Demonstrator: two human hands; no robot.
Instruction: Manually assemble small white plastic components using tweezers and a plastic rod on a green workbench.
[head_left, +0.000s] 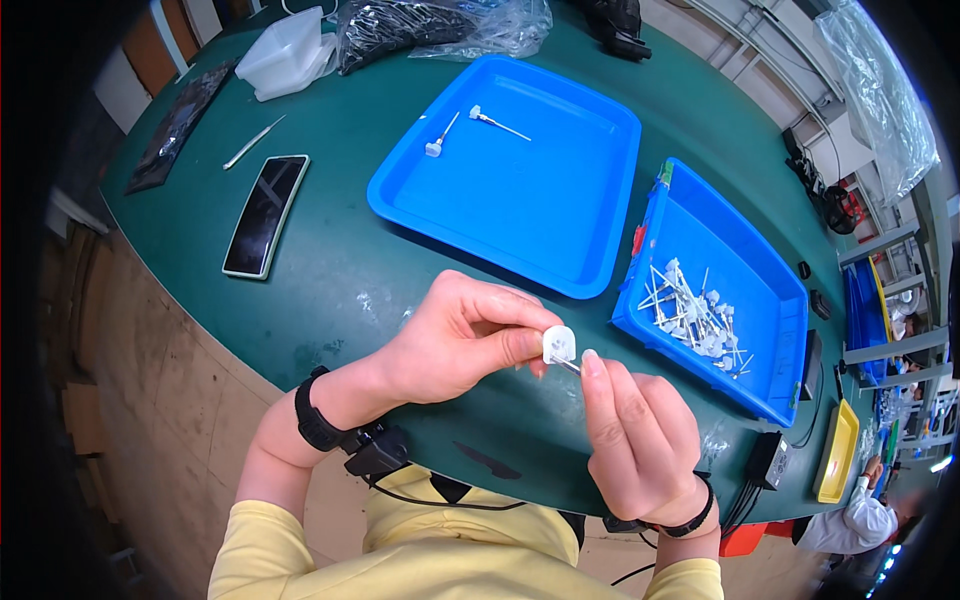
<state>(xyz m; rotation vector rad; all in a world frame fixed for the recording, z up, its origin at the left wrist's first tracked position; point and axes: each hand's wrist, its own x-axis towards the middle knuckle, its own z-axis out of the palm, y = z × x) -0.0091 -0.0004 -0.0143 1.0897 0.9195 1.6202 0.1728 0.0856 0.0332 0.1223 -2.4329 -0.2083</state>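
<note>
My left hand (450, 335) pinches a small white plastic piece (558, 343) with a rounded edge between thumb and fingertips. From its lower side a thin metal rod (568, 365) runs to my right hand (640, 420), whose fingers are closed around its end. Whether rod and white piece are joined cannot be made out. Beyond my hands, a wide blue tray (500, 230) carries two white-headed pins (498, 122) lying apart. In the deeper blue bin (770, 300) at the right, several similar white-headed pins (695, 320) lie in a loose heap.
A phone (265, 215) and a slim pointed tool (254, 142) lie at the left. White plastic containers (285, 55) and a bag of black parts (400, 32) stand at the back. A black box with cables (767, 460) and a yellow tray (836, 455) are right; a person (850, 525) sits beyond.
</note>
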